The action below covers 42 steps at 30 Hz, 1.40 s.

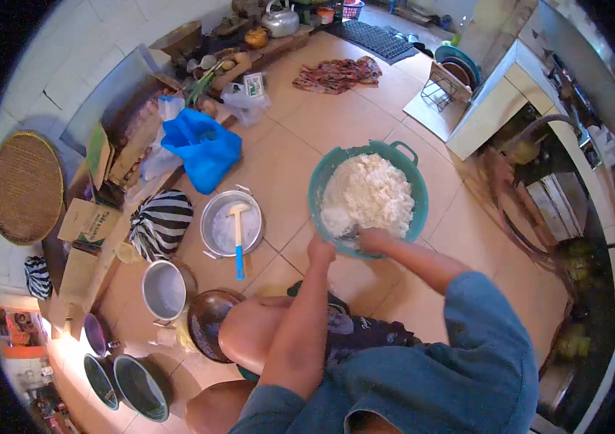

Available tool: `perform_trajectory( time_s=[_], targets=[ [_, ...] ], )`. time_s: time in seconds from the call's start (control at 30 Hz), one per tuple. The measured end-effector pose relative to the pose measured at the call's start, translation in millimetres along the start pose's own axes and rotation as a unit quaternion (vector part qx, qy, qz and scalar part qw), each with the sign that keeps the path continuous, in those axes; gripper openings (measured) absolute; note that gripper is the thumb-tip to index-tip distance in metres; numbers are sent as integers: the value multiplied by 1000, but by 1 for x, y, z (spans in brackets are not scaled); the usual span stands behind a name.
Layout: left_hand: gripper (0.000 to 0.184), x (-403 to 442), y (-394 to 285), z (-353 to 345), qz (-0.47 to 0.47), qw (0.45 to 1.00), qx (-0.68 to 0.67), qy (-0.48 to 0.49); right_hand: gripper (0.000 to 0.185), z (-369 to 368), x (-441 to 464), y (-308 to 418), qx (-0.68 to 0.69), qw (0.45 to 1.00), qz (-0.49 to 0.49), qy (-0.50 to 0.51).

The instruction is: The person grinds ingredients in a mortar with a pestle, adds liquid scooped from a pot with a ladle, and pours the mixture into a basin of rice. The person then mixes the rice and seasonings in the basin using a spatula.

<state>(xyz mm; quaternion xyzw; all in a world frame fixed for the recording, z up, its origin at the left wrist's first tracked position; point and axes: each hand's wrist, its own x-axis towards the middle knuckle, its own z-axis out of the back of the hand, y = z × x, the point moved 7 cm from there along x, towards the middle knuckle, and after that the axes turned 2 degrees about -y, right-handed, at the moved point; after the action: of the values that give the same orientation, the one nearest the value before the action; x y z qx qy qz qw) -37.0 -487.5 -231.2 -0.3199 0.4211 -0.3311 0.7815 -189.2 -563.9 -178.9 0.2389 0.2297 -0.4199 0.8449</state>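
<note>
A green plastic basin (316, 189) stands on the tiled floor in front of me, heaped with a white, crumbly, rice-like mass (374, 189). A smoother white patch (338, 220) lies at the near left side of the heap. My left hand (321, 251) is closed on the basin's near left rim. My right hand (373, 241) is closed just inside the near rim, beside the white mass. Something greyish shows by its fingers, too small to name. To the left sits a metal pot (207, 224) with a blue-handled wooden spatula (238, 231) across it.
Left of the pot are a striped bundle (164, 224), a blue plastic bag (202, 148) and another metal pot (165, 291). A brown round pan (202, 325) is by my knee. A crumpled cloth (338, 75) lies farther off. A tiled counter (499, 101) stands right.
</note>
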Motion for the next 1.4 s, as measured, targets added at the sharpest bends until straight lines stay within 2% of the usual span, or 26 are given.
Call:
perform_trajectory(
  time_s=[0.1,0.17,0.23,0.3,0.4,0.5,0.6,0.7,0.8,0.83,0.9,0.93,0.97,1.0,1.03,1.07,1.1,1.17,1.27,1.3,1.37,1.4],
  targets=[
    [32,2,5,2,40,995,-92,-2,48,-44,64,-4,131,979,-4,-157],
    [28,-14,-14,15,4,997,-63,-36,37,-44,70,-3,386,916,-31,-108],
    [26,-15,-22,21,-9,996,-73,-50,25,-31,65,0,604,793,-58,-63],
    [24,-12,-12,16,18,990,-133,-48,19,-14,41,2,768,635,-83,-14],
    [23,7,9,8,-59,992,-93,-55,26,16,8,-30,844,524,-111,-36],
    [22,-2,-1,9,58,981,-184,-11,23,23,-30,-54,899,421,-64,96],
    [24,-23,-34,28,21,998,-28,-48,23,4,-58,-79,920,366,-46,128],
    [18,11,5,5,-18,997,-54,-54,21,13,-89,-103,912,397,-105,17],
    [18,-1,-10,12,-50,994,-1,-102,21,64,-126,-97,822,565,-74,-26],
    [19,7,0,7,-63,990,8,-127,25,77,-130,-103,765,635,-73,-77],
    [20,21,18,0,-87,980,28,-175,30,85,-118,-123,635,742,-124,-178],
    [20,22,17,-1,-62,988,35,-138,34,84,-106,-133,559,784,-146,-228],
    [21,19,10,3,-35,993,41,-102,35,54,-66,-148,460,819,-105,-327],
    [23,12,5,4,-5,997,47,-65,36,35,-47,-146,411,835,-104,-351],
    [23,4,-11,11,-26,993,70,-87,37,17,-30,-142,360,848,-106,-376],
    [23,-3,-27,19,-47,988,94,-109,38,12,-23,-122,369,855,-149,-333],
    [24,-12,-33,24,-65,982,122,-127,38,7,-26,-109,368,862,-150,-313],
    [25,10,7,9,19,994,19,-108,37,13,-36,-99,362,873,-151,-289],
    [27,8,-8,7,57,994,-8,-95,41,-4,-54,-91,346,910,-126,-191],
    [28,2,-16,11,58,994,7,-95,41,-7,-64,-83,309,928,-76,-195],
    [29,15,8,-1,86,992,-49,-75,43,-14,-79,-65,232,952,29,-199],
    [29,22,18,-2,84,993,-49,-71,42,-1,-91,-55,236,963,13,-128]
  ],
)
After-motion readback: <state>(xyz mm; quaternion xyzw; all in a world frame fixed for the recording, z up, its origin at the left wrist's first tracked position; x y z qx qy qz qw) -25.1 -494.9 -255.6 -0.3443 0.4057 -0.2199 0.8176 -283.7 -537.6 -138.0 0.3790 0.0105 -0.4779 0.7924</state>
